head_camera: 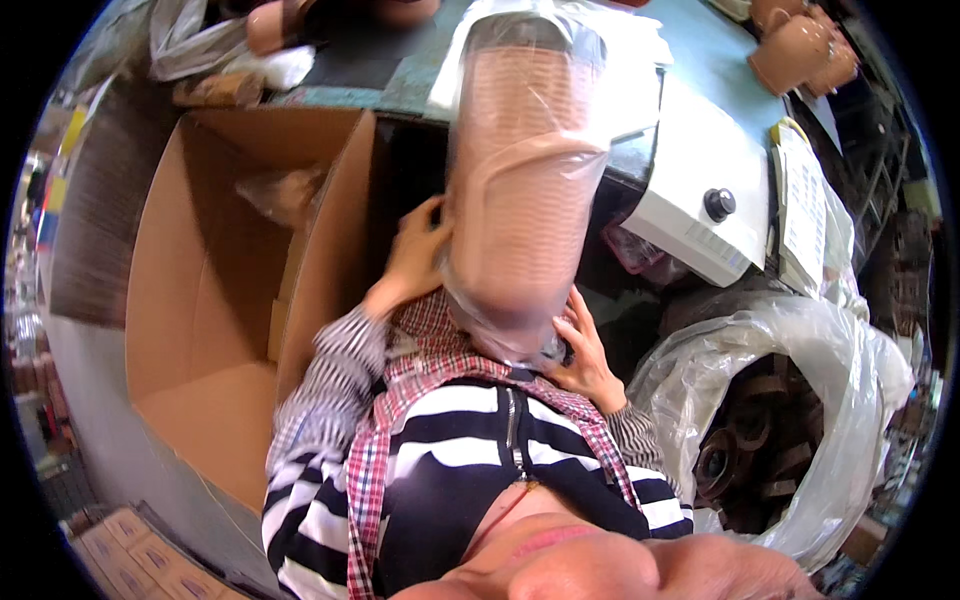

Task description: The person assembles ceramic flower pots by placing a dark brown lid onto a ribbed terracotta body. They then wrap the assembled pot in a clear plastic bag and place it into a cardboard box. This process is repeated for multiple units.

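A tall stack of tan, ribbed parts (529,187) in a clear plastic bag rises in front of my chest, blurred by motion. Its upper end reaches over the workbench, and its lower end is close to my plaid apron. My left hand (416,251) grips the left side of the bagged stack, the thumb partly hidden. Around the lower right end curl the fingers of my right hand (589,352), touching the gathered bag. What the parts are, I cannot tell. Behind the stack lies bright white plastic sheeting (637,45).
An open cardboard box (202,300) at left holds a plastic-wrapped item (281,195). At right are a white machine housing (697,180) with a black knob and a bin lined with plastic (847,420) containing brown rings. Glossy tan parts (799,56) sit on the bench (705,45).
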The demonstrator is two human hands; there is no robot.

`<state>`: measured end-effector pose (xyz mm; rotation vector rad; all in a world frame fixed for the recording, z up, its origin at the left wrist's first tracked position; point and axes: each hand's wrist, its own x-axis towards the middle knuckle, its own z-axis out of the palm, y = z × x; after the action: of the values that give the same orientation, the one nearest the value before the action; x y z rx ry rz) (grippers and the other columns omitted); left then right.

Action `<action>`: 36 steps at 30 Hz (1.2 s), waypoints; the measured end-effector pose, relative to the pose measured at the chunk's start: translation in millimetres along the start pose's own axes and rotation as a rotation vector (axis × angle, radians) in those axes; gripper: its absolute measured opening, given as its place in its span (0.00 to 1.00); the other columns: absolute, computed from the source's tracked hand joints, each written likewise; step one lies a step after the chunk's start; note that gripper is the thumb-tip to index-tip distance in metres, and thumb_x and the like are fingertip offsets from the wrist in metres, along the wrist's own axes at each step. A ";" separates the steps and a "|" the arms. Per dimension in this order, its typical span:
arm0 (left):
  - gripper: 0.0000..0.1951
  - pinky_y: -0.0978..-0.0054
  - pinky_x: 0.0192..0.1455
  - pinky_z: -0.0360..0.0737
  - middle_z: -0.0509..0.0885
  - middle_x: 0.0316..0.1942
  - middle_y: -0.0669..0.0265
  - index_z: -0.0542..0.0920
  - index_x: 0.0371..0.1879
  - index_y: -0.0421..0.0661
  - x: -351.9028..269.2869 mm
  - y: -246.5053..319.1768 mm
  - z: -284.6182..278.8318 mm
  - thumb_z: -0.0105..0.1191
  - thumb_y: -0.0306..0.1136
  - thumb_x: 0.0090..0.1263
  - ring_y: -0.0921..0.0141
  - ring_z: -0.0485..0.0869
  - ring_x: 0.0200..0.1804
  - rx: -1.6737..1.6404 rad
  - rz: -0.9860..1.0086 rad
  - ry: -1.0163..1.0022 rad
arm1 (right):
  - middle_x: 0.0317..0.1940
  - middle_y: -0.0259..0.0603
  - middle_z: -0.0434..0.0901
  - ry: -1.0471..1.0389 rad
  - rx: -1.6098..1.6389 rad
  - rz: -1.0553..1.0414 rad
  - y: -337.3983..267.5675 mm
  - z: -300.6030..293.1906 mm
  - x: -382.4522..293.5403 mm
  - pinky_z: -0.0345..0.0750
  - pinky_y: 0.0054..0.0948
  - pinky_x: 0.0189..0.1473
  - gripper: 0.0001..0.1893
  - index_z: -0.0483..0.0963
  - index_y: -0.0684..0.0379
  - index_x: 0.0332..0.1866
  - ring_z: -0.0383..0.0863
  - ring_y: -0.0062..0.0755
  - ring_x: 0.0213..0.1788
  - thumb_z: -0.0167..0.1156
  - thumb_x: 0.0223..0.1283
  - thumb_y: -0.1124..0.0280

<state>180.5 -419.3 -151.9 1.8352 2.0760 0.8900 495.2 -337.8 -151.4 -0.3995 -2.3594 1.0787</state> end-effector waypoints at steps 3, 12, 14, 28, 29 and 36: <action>0.21 0.52 0.48 0.68 0.70 0.46 0.48 0.71 0.51 0.37 51.0 -4.6 79.3 0.50 0.39 0.64 0.51 0.68 0.50 0.281 -0.405 -0.066 | 0.69 0.62 0.52 0.084 -0.051 -0.134 -9.6 20.4 26.2 0.67 0.50 0.63 0.48 0.59 0.46 0.69 0.61 0.63 0.67 0.75 0.36 0.74; 0.05 0.62 0.54 0.79 0.76 0.50 0.45 0.77 0.23 0.41 4.6 44.8 -84.8 0.60 0.23 0.50 0.49 0.76 0.53 0.410 -0.079 0.679 | 0.59 0.50 0.71 0.051 0.832 0.128 9.4 18.0 53.0 0.77 0.36 0.56 0.32 0.57 0.62 0.68 0.76 0.41 0.57 0.59 0.61 0.67; 0.04 0.65 0.58 0.79 0.68 0.64 0.47 0.79 0.28 0.40 -39.9 29.6 -133.7 0.58 0.21 0.54 0.51 0.73 0.62 0.625 -0.174 0.766 | 0.54 0.55 0.75 -0.040 0.140 -0.359 4.1 31.3 106.2 0.80 0.34 0.49 0.35 0.58 0.62 0.68 0.81 0.44 0.49 0.64 0.53 0.79; 0.06 0.64 0.32 0.86 0.79 0.32 0.64 0.77 0.34 0.39 -230.9 -265.7 -117.7 0.50 0.22 0.59 0.67 0.80 0.31 -0.718 -1.228 1.139 | 0.62 0.53 0.69 -0.363 -0.588 -0.479 -19.0 31.7 318.0 0.65 0.51 0.65 0.31 0.70 0.60 0.60 0.68 0.53 0.64 0.67 0.50 0.60; 0.05 0.63 0.31 0.86 0.78 0.31 0.64 0.77 0.33 0.39 -223.8 -289.1 -99.9 0.50 0.22 0.59 0.67 0.80 0.31 -0.731 -1.257 1.191 | 0.68 0.55 0.60 -0.434 -0.758 -0.283 -1.3 19.5 310.5 0.52 0.55 0.71 0.40 0.62 0.58 0.67 0.57 0.54 0.71 0.67 0.48 0.55; 0.08 0.73 0.43 0.77 0.82 0.32 0.68 0.82 0.36 0.39 -121.3 -401.4 -0.8 0.54 0.24 0.58 0.70 0.80 0.36 -0.637 -1.233 1.114 | 0.70 0.58 0.55 -0.377 -1.016 -0.292 43.1 7.8 286.0 0.44 0.60 0.72 0.31 0.61 0.62 0.64 0.53 0.55 0.73 0.61 0.52 0.77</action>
<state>-125.3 -548.0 -408.4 -0.5039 2.2774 1.9028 256.8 -183.8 -95.2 -0.1717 -3.0340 -0.2785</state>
